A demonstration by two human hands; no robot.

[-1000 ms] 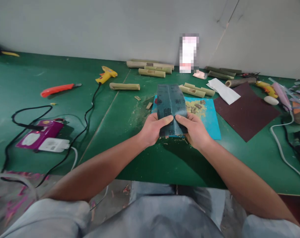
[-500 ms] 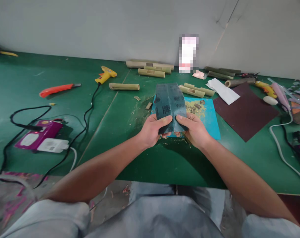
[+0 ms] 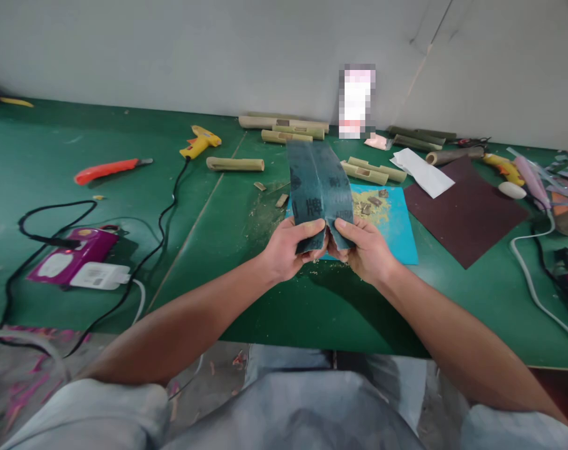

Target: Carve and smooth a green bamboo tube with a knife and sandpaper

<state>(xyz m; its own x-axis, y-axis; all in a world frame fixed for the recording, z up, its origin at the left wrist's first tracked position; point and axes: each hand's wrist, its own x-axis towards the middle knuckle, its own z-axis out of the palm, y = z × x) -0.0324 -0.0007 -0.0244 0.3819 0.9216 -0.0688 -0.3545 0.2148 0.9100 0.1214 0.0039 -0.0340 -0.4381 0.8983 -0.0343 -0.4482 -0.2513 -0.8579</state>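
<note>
A dark blue-green sheet of sandpaper, printed with black characters on its back, is held up over the table. A crease runs down its middle, and its near edge is torn apart along that line. My left hand pinches the near edge left of the tear, thumb on top. Just right of the tear, my right hand grips the other part in the same way. Under the sheet lies a blue mat carrying sawdust and small bamboo chips, partly hidden by the sheet and hands.
Bamboo tubes with cut openings lie toward the wall. To the left are a yellow glue gun, an orange-red utility knife and a purple power strip with cables. A dark brown sheet and white paper lie right.
The sandpaper's near edge has split along the crease, and a gap now shows between my hands. Its far end has risen and stretches farther toward the wall.
</note>
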